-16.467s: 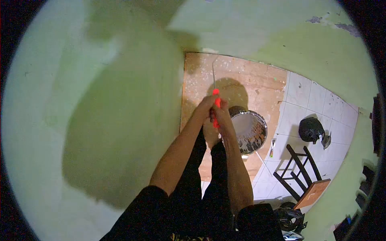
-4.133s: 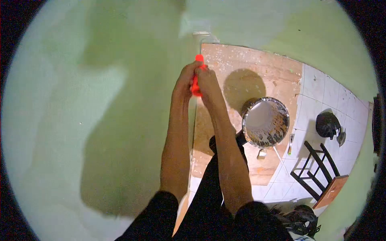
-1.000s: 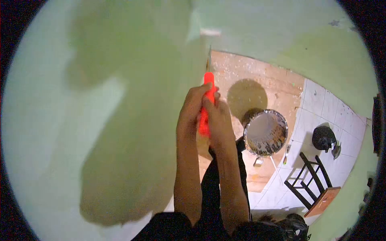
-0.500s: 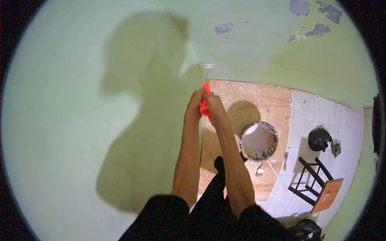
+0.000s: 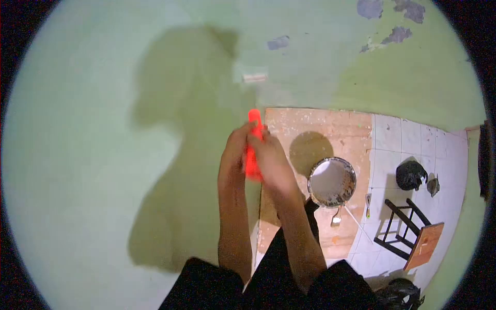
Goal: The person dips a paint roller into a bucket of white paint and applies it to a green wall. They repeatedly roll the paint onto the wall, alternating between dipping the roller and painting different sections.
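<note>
Both of my hands are wrapped round the red handle of a paint roller (image 5: 253,114). My left hand (image 5: 235,147) closes on it from the left, and my right hand (image 5: 271,155) from the right, just beside the other. At the far end, the white roller head (image 5: 254,78) lies level against the pale green wall (image 5: 206,93), somewhat blurred. Its thin frame is too smeared to make out well. To the right below stands a paint bucket (image 5: 332,182) with greyish-white paint inside and a spattered rim. A wide shadow covers the wall at left.
The bucket rests on a paint-spotted board (image 5: 351,134). Beside it lie a paintbrush (image 5: 336,218), a scraper (image 5: 368,205) and a white stick (image 5: 358,222). On the tiles are a black bag (image 5: 411,175) and a wooden stool (image 5: 423,245). Grey peeled patches (image 5: 398,35) mark the wall.
The roller has shifted left, its head slightly higher in view. My hands have come left and lower, nearer to me, and the red handle appears larger. Both still grip it.
</note>
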Demonstrator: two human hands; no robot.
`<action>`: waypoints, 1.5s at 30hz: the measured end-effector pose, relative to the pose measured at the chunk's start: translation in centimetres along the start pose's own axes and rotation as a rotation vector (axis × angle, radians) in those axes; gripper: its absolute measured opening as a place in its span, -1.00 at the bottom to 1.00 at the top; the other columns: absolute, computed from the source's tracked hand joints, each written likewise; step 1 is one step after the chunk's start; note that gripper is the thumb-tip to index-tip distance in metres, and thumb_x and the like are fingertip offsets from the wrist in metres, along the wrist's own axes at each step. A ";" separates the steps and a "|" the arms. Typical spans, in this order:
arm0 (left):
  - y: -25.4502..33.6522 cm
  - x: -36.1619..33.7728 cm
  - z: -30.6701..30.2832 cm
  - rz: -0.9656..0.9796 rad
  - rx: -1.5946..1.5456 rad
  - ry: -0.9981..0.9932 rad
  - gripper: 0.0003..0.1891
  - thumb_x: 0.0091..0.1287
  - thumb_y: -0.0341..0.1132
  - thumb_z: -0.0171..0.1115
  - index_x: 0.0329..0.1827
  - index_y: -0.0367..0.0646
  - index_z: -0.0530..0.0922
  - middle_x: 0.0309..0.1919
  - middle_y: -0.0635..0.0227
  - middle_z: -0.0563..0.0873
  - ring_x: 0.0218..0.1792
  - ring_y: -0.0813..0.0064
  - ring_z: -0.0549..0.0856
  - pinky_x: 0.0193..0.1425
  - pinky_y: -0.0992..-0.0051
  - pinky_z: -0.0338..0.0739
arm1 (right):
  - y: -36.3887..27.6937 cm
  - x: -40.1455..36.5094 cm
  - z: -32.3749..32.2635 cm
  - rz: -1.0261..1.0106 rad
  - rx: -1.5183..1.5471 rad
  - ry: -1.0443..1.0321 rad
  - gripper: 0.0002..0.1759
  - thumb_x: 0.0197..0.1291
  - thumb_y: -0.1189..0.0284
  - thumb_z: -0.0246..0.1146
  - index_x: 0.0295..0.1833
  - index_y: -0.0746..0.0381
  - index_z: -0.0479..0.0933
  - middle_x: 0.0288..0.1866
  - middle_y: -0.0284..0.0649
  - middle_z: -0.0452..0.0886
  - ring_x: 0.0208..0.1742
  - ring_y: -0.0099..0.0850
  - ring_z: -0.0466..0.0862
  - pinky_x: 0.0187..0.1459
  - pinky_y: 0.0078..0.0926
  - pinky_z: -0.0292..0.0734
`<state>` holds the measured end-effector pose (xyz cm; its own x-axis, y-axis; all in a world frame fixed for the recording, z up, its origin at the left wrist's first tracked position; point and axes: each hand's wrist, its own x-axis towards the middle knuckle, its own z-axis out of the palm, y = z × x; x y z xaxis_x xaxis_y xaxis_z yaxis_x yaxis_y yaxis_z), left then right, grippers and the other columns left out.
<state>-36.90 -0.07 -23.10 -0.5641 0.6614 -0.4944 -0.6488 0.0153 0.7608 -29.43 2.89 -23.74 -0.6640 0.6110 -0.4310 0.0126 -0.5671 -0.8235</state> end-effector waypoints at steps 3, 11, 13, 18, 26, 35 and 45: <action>-1.9 -4.7 -0.3 -0.211 0.013 0.069 -0.73 0.26 -0.18 0.08 -0.26 -0.25 0.51 -0.44 0.39 0.60 -0.47 0.55 0.55 -0.36 0.54 0.47 | -3.9 -6.6 -0.7 0.221 0.101 -0.057 -0.73 0.28 0.31 0.02 -0.18 0.34 0.41 -0.48 -0.27 0.49 -0.49 -0.54 0.51 -0.49 -0.58 0.42; -1.6 0.1 -1.0 -0.045 0.027 0.183 -0.70 0.26 -0.20 0.09 -0.18 -0.30 0.53 -0.39 0.34 0.62 -0.40 0.51 0.58 -0.27 0.51 0.49 | 3.4 1.9 -0.5 -0.051 -0.187 -0.045 -0.59 0.31 0.32 0.00 0.14 0.38 0.32 -0.27 -0.19 0.50 -0.39 -0.53 0.52 -0.36 -0.57 0.47; 0.3 -6.5 2.7 -0.120 0.104 0.209 -0.69 0.26 -0.20 0.08 -0.14 -0.32 0.52 -0.41 0.37 0.59 -0.41 0.53 0.57 -0.30 0.53 0.48 | -3.6 -6.9 -0.9 0.063 -0.083 -0.073 -0.53 0.34 0.31 0.00 0.25 0.37 0.23 -0.17 -0.18 0.49 -0.26 -0.49 0.53 -0.23 -0.53 0.48; -5.6 -6.8 -1.2 -0.297 0.085 0.216 -0.64 0.28 -0.18 0.03 -0.08 -0.34 0.49 -0.47 0.42 0.53 -0.49 0.59 0.54 -0.44 0.60 0.44 | 5.6 -8.4 -2.8 -0.158 -0.123 0.054 -0.48 0.29 0.33 0.07 0.25 0.39 0.19 -0.04 0.09 0.46 -0.04 -0.18 0.56 -0.06 -0.27 0.49; -25.7 9.7 -11.2 -0.486 0.132 0.294 -0.61 0.32 -0.08 -0.02 -0.07 -0.27 0.48 -0.51 0.48 0.58 -0.73 0.68 0.41 -0.73 0.70 0.30 | 28.6 6.8 -13.1 0.378 0.099 0.151 -0.65 0.28 0.22 0.07 -0.06 0.31 0.41 -0.35 -0.19 0.54 -0.49 -0.39 0.57 -0.52 -0.44 0.48; -37.2 21.2 -14.8 -0.508 0.141 -0.013 -0.54 0.32 0.10 0.03 -0.22 -0.18 0.57 -0.62 0.55 0.57 -0.88 0.80 0.23 -0.86 0.76 0.09 | 32.3 16.0 -19.8 0.418 0.203 0.324 -0.84 0.30 0.31 0.05 -0.10 0.12 0.30 -0.46 -0.38 0.43 -0.57 -0.55 0.46 -0.61 -0.60 0.36; -40.9 27.1 -12.1 -0.501 0.111 -0.105 -0.62 0.32 0.03 0.02 -0.28 -0.14 0.53 -0.62 0.45 0.57 -0.84 0.65 0.31 -0.78 0.60 0.21 | 31.4 19.7 -25.5 0.323 0.190 0.199 -0.88 0.29 0.33 0.02 -0.23 0.14 0.33 -0.49 -0.40 0.40 -0.63 -0.60 0.39 -0.61 -0.63 0.33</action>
<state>-31.82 8.15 -72.74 -0.1408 0.6242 -0.7684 -0.7646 0.4246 0.4850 -23.06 11.23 -67.55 -0.4908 0.4697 -0.7338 0.0456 -0.8272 -0.5601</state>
